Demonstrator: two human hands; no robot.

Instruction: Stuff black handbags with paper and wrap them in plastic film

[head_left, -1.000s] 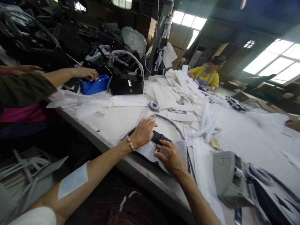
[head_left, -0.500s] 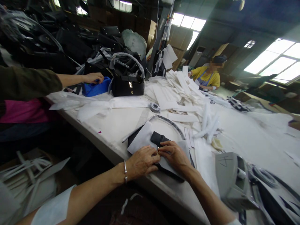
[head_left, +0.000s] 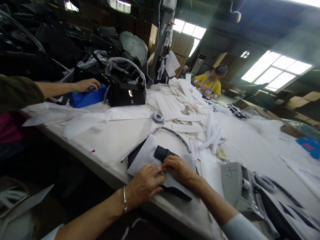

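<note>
A black handbag (head_left: 136,156) lies on the table in front of me, with a white sheet (head_left: 143,156) over its front. A black strap tab (head_left: 162,152) rests on the sheet, and the handle (head_left: 181,137) in clear wrap arches behind. My left hand (head_left: 145,182), with a bangle at the wrist, has its fingers closed at a small gold clasp (head_left: 162,173) on the bag's front. From the other side, my right hand (head_left: 179,169) pinches at the same clasp, just under the tab. The fingertips hide most of the clasp.
White paper strips (head_left: 185,96) are heaped at the back. A tape roll (head_left: 157,117) lies behind the bag, and a grey tape dispenser (head_left: 232,181) stands at right. A wrapped black handbag (head_left: 127,93) stands near a co-worker's hand (head_left: 88,85) on a blue holder (head_left: 87,96).
The view has turned slightly, so the scene sits further left. Both my hands stay at the clasp, with the right fingers curled closer over it. The co-worker's hand stays at the blue holder.
</note>
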